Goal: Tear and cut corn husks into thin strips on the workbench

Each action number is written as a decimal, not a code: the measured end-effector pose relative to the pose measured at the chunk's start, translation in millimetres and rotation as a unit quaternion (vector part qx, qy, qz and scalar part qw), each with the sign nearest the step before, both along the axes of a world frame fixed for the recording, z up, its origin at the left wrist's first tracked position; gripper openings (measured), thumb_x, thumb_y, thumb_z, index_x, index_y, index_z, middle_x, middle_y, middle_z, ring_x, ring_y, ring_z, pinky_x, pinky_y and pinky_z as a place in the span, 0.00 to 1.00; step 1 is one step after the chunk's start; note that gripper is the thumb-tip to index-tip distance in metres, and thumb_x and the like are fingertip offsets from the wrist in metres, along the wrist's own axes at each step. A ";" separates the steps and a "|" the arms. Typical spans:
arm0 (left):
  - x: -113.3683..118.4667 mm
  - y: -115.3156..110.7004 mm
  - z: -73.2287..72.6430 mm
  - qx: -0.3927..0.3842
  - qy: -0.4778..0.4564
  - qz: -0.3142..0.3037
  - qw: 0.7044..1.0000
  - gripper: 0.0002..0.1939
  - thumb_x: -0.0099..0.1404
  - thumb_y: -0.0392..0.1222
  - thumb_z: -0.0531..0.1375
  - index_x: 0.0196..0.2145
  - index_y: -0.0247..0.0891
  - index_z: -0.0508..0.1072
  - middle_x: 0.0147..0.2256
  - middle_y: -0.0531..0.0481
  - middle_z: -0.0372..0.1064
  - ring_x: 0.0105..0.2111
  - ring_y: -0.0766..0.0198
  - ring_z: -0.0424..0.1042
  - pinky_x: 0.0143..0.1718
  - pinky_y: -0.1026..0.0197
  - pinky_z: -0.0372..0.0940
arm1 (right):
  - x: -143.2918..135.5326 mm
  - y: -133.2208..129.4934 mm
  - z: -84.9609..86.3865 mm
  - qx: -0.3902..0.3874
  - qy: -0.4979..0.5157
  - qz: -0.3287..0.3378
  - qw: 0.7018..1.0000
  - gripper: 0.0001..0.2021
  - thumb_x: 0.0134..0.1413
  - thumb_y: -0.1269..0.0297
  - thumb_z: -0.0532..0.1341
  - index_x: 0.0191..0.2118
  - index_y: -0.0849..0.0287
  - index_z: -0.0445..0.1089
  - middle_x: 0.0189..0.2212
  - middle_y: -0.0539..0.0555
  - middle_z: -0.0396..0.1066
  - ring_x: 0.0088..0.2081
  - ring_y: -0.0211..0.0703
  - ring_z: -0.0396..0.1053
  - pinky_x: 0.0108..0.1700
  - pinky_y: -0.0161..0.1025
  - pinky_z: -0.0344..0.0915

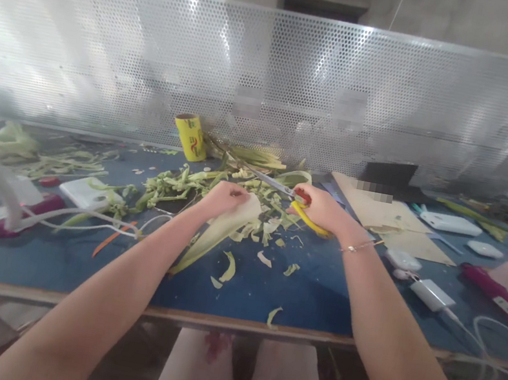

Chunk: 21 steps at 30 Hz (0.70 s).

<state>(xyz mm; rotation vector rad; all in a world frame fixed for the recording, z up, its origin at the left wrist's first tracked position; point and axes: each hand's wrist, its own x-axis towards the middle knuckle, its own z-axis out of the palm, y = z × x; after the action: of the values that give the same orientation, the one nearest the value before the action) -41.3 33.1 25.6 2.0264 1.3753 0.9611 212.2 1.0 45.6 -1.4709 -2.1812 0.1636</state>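
Note:
My left hand (226, 203) is closed, pinching a long, broad, pale green leaf that looks like a corn husk (213, 238). The leaf slants down toward the table's front edge. In my right hand (323, 212) is a pair of scissors (269, 181) with yellow and red handles, its blades pointing up and left above the greenery. A heap of cut green strips (180, 187) spreads beyond and beside both hands. Small trimmed scraps, among them a curved pale piece (228, 267), lie on the blue tabletop (254, 301) between my forearms.
A yellow cardboard tube (191, 138) stands tilted at the back, before a perforated metal screen (158, 62). Purple-and-white power strips (506, 293) with cables flank both sides. Cardboard sheets (379, 205), a white charger (432, 295) and a white box (89, 192) also lie on the table.

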 end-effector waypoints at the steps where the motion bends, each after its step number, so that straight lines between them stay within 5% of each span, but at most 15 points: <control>1: -4.7 2.6 2.2 0.008 0.004 0.009 1.000 0.12 0.51 0.47 0.60 0.27 0.37 0.78 0.26 0.50 0.74 0.24 0.63 0.67 0.29 0.63 0.60 | 6.7 1.0 0.5 -0.012 -0.022 -0.001 1.000 0.22 0.44 0.51 0.63 0.44 0.57 0.66 0.35 0.56 0.71 0.34 0.44 0.68 0.35 0.38 0.61; 7: -21.5 6.9 12.8 0.047 0.023 0.009 0.999 0.08 0.49 0.44 0.60 0.25 0.40 0.78 0.32 0.49 0.76 0.32 0.59 0.71 0.37 0.62 0.62 | 19.8 5.0 -3.6 -0.052 -0.079 0.022 0.995 0.23 0.45 0.47 0.62 0.46 0.53 0.67 0.44 0.56 0.71 0.39 0.47 0.69 0.37 0.39 0.62; 21: -18.7 -1.2 16.9 0.049 0.037 -0.037 0.997 0.07 0.50 0.45 0.61 0.25 0.41 0.76 0.29 0.50 0.74 0.31 0.61 0.70 0.38 0.61 0.63 | 11.3 0.6 -0.9 -0.045 -0.093 0.034 0.994 0.21 0.45 0.48 0.62 0.44 0.53 0.69 0.40 0.56 0.72 0.36 0.47 0.69 0.35 0.38 0.60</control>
<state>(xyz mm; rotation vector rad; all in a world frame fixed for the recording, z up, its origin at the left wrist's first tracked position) -60.0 31.9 42.5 2.1906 1.3046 0.9458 223.5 1.6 44.7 -1.5159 -2.4019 0.1569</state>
